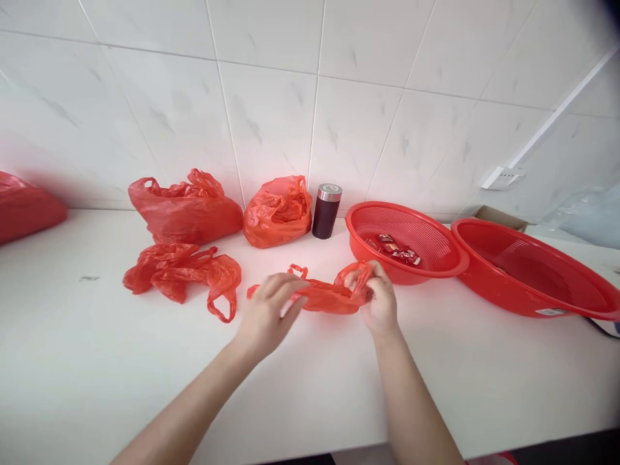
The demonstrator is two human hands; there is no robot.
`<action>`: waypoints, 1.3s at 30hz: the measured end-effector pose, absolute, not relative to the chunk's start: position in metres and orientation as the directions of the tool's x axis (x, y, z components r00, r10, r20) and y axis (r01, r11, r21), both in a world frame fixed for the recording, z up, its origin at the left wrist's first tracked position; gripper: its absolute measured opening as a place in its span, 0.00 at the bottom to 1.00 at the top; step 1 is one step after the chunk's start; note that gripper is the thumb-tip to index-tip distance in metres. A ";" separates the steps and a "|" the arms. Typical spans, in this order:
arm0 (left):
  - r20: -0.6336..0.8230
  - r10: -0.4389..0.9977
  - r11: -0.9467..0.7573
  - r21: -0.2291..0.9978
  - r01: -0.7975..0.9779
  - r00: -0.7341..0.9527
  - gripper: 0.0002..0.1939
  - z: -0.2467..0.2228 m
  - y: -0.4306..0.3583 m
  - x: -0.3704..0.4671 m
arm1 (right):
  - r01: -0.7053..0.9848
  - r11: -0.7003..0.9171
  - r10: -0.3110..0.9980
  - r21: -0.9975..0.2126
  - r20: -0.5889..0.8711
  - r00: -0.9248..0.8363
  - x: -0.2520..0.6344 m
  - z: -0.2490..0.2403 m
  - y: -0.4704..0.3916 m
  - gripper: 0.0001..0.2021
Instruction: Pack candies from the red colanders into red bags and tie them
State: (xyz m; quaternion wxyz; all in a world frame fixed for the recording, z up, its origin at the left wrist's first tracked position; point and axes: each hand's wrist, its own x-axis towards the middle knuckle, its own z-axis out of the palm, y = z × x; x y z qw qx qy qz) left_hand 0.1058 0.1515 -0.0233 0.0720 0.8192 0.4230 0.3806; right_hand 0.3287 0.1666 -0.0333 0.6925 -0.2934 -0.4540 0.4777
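Observation:
A thin red plastic bag (329, 298) is stretched out low over the white table, between my two hands. The fingers of my right hand (380, 300) are closed on its right end, near a handle loop. My left hand (271, 307) is over the bag's left part, fingers extended and thumb apart from them. Left of it lies a crumpled red plastic bag (188, 274) with one handle loop toward me. Just beyond my right hand stands a red colander (363, 248) with several small red-and-white packets (397, 250) inside.
Against the tiled wall stand two filled red bags (188, 210) (276, 216) and a dark tumbler (326, 213) with a silver lid. A larger red basin (513, 294) touches the colander's right side. Another red item (29, 206) sits at far left.

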 end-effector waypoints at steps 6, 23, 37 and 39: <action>0.292 0.653 -0.756 0.216 0.617 0.698 0.15 -0.034 0.158 0.127 | -0.222 0.377 0.926 -0.899 0.357 0.125 0.325 -0.034 0.163 0.05; 0.304 0.875 -0.450 0.224 0.864 0.377 0.35 -0.040 0.145 0.072 | 0.450 0.523 0.459 -0.724 0.684 0.567 0.349 0.024 0.125 0.09; 0.365 0.871 -0.330 -0.063 0.942 0.329 0.31 -0.024 0.141 0.043 | 0.858 0.267 0.920 -0.438 -0.151 -0.363 0.330 0.005 0.146 0.33; 0.387 0.871 -0.302 -0.063 0.951 0.303 0.28 -0.017 0.144 0.042 | 0.775 0.329 0.853 -0.539 -0.182 -0.489 0.330 0.024 0.133 0.30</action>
